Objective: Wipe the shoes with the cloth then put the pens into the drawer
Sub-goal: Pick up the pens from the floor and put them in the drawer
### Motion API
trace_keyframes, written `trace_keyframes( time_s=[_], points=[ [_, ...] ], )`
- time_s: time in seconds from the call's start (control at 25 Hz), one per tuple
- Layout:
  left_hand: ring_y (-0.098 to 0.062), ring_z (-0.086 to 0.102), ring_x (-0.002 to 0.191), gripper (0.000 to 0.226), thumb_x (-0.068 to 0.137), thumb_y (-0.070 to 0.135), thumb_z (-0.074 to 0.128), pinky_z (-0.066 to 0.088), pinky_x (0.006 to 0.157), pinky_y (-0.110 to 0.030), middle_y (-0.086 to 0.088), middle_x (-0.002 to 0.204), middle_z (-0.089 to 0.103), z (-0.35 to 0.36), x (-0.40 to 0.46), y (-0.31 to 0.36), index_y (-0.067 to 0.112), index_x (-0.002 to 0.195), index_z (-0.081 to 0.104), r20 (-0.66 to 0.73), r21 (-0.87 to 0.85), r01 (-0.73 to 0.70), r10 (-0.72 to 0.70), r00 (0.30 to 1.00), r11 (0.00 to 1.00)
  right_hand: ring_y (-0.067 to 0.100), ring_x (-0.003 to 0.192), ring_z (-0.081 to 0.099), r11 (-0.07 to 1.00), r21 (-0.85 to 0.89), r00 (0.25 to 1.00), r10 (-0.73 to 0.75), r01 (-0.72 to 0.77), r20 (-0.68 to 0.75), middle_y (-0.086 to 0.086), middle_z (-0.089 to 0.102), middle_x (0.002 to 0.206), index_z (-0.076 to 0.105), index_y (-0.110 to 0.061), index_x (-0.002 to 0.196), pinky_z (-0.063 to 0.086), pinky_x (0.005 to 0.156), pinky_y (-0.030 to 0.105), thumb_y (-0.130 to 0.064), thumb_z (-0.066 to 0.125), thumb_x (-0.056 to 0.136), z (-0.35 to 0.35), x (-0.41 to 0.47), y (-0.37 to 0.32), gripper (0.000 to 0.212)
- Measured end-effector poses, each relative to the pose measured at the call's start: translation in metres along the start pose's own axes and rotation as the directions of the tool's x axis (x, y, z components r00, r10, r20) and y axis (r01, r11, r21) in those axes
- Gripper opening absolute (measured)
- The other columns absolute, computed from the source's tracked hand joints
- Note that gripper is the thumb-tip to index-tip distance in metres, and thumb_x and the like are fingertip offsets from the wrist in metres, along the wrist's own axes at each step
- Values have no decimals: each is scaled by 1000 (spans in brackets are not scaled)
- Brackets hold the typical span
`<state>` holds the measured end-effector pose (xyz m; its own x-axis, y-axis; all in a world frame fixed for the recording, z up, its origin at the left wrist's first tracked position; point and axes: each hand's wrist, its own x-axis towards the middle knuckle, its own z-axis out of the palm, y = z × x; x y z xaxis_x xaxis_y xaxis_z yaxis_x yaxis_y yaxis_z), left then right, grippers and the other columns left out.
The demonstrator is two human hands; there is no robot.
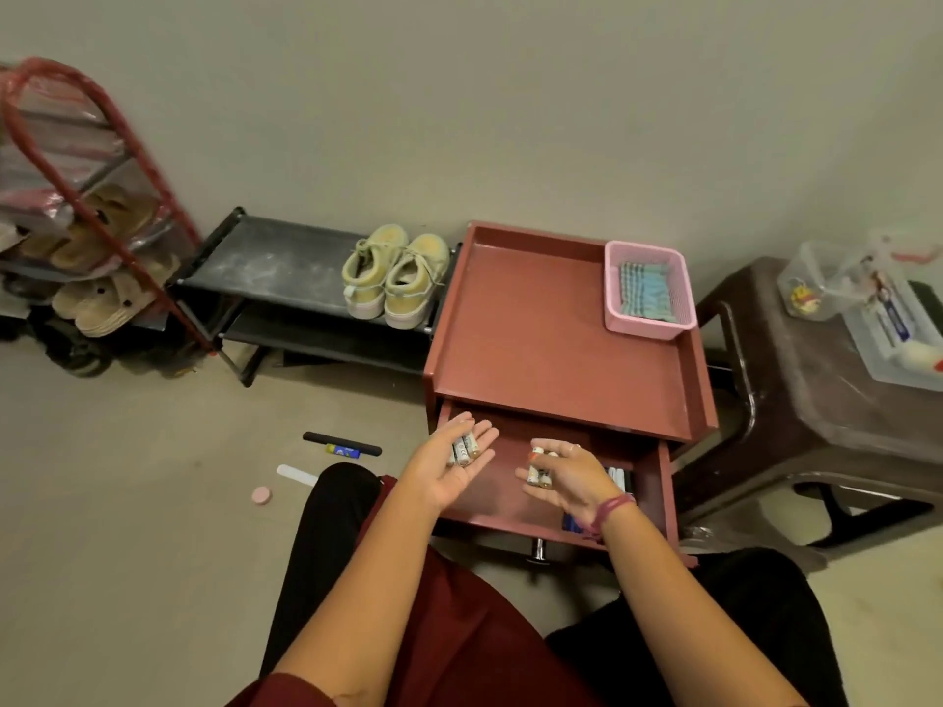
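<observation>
My left hand is palm up over the open drawer of the red cabinet, with a few short pens lying on its nearly straight fingers. My right hand hovers over the drawer's middle and grips more pens in curled fingers. Other pens lie at the drawer's right side. A pair of yellow-green shoes stands on the low black rack. A blue cloth lies folded in the pink basket on the cabinet top.
A red-framed shoe rack with sandals stands far left. A brown plastic stool at the right carries clear containers. On the floor to the left lie a black stick, a white strip and a pink disc.
</observation>
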<state>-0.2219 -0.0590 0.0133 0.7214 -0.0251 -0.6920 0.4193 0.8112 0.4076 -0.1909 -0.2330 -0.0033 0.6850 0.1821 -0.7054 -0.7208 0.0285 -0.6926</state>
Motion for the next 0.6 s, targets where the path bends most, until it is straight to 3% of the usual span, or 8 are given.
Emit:
trace_keyframes(
  time_s=[0.28, 0.52, 0.6],
  points=[
    [-20, 60, 109, 32, 99, 11, 49, 36, 106, -41, -10, 131, 60, -22, 57, -39, 9, 131, 49, -132, 163, 126, -105, 986, 979, 21, 73, 60, 945, -279, 944, 76, -171, -321, 9, 62, 86, 63, -11, 109, 52, 54, 28, -2, 63, 85, -60, 69, 46, 26],
    [-21, 61, 107, 28, 98, 8, 49, 42, 96, -35, -8, 115, 65, -31, 92, -35, 12, 125, 53, -214, 158, 144, -108, 971, 977, 19, 60, 55, 805, -521, 923, 81, -283, -376, 11, 61, 82, 65, -9, 106, 53, 60, 32, -3, 67, 82, -74, 118, 61, 25],
    [-22, 62, 105, 23, 98, 6, 50, 44, 94, -35, -8, 109, 67, -28, 94, -35, 14, 119, 56, -210, 183, 146, -107, 972, 972, 19, 63, 58, 749, -593, 927, 77, -297, -368, 14, 63, 89, 65, -6, 108, 55, 71, 36, -2, 67, 82, -73, 128, 68, 27]
  ],
)
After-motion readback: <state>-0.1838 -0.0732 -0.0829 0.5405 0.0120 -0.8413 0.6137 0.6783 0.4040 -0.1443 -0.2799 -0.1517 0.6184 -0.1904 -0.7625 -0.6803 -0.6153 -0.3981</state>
